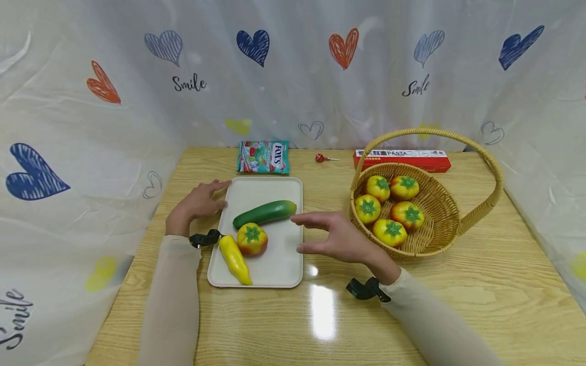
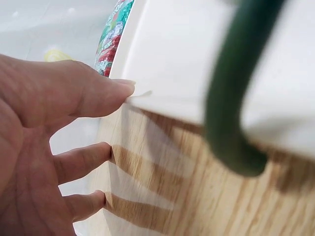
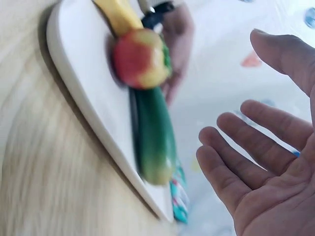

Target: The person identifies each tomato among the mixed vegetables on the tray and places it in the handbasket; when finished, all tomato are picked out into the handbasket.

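A white tray (image 1: 279, 269) holds a green zucchini (image 1: 265, 213), a yellow-red toy tomato (image 1: 252, 239) with a green leafy top, and a yellow pepper (image 1: 235, 260). My left hand (image 1: 201, 201) is at the tray's upper left side, fingers spread; in the left wrist view its thumb (image 2: 106, 93) meets the tray's corner. A blurred, curved dark green piece (image 2: 231, 113) crosses that view. Over the tray's right edge, beside the zucchini's tip, my right hand (image 1: 341, 236) holds nothing. Its fingers are extended and the thumb stands apart in the right wrist view.
A wicker basket (image 1: 439, 218) with a tall handle stands to the right, holding several similar tomatoes (image 1: 389, 232). Behind are a teal candy bag (image 1: 264, 157), a red lollipop (image 1: 319, 158) and a red pasta box (image 1: 430, 161). A printed curtain (image 1: 293, 76) hangs behind the table.
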A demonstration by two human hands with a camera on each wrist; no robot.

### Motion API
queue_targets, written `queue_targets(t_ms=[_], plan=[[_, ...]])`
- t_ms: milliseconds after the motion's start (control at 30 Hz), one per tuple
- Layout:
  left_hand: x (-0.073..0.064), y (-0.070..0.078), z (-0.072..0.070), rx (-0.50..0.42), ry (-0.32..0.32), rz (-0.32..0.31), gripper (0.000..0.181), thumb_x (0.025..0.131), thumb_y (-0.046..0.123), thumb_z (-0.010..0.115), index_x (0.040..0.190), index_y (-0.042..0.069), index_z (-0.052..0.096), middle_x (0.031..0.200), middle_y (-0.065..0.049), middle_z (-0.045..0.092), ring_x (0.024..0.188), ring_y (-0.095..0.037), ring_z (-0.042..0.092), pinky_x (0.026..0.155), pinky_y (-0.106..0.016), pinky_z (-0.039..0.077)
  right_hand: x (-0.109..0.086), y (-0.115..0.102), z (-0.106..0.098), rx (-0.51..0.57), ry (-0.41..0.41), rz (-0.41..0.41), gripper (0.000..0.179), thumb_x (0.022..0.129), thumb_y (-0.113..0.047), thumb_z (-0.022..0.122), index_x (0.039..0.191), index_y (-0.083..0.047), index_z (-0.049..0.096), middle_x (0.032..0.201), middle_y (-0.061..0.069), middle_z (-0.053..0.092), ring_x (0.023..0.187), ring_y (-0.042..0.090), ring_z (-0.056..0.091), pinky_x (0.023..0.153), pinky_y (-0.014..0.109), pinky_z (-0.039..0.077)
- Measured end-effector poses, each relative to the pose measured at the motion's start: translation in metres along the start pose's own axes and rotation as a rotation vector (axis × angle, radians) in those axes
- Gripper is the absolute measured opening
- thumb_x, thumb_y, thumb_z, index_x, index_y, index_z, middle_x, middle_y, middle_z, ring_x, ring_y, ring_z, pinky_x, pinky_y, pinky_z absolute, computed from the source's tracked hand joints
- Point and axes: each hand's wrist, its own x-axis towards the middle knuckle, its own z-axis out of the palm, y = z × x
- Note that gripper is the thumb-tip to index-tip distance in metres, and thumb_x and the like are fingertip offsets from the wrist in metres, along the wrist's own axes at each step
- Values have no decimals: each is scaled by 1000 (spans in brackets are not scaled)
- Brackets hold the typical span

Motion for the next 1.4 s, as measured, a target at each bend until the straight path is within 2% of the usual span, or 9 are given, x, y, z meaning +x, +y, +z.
queue_targets(t_ms=[133, 267, 533, 800, 1033, 1200, 1400], plan=[[-1, 0, -1, 0, -6, -1, 73, 107, 27, 66, 173, 21, 35, 182, -26, 14, 165, -62, -2, 126, -85, 9, 17, 2, 16, 31, -35, -7, 58, 95, -25, 88, 148, -14, 70, 148, 16, 71, 137, 32, 69, 119, 47, 54], [-1, 0, -2, -8, -5, 11, 73, 107, 26, 66, 173, 19, 36, 182, -26, 14, 166, -60, 5, 128, -82, 14, 30, 4, 32, 41, -53, -10, 59, 95, -27, 87, 148, -10, 68, 148, 18, 70, 135, 37, 69, 118, 49, 55], [-2, 0, -4, -11, -4, 46, 73, 106, 24, 66, 172, 14, 37, 181, -28, 15, 165, -59, 12, 130, -78, 19, 51, 11, 63, 2, -27, 32, 59, 93, -27, 90, 146, -8, 70, 148, 10, 72, 132, 30, 72, 115, 40, 58], [-2, 1, -5, -3, -1, 51, 72, 106, 25, 69, 171, 13, 39, 179, -30, 18, 163, -59, 21, 130, -74, 24, 64, 9, 84, -52, 1, 63, 63, 90, -32, 93, 145, -9, 71, 138, 3, 76, 121, 18, 74, 106, 34, 62], [-4, 2, -7, 3, 2, 51, 70, 107, 25, 70, 170, 14, 41, 179, -30, 20, 163, -59, 21, 131, -74, 23, 70, 6, 94, -45, 62, 61, 60, 91, -27, 93, 143, -5, 71, 137, 8, 76, 114, 19, 75, 100, 32, 64], [-5, 3, -7, 6, -3, 32, 69, 108, 25, 69, 170, 14, 41, 179, -29, 20, 163, -60, 20, 130, -75, 21, 69, 6, 96, 9, 57, 93, 56, 94, -24, 89, 144, -6, 70, 139, 8, 74, 117, 21, 76, 101, 29, 64], [-6, 5, -7, 9, 3, 38, 70, 107, 22, 69, 170, 12, 40, 179, -30, 21, 163, -60, 20, 130, -75, 22, 57, 3, 76, 97, -3, 82, 54, 96, -17, 86, 146, -8, 68, 142, 7, 71, 126, 23, 72, 106, 33, 62]])
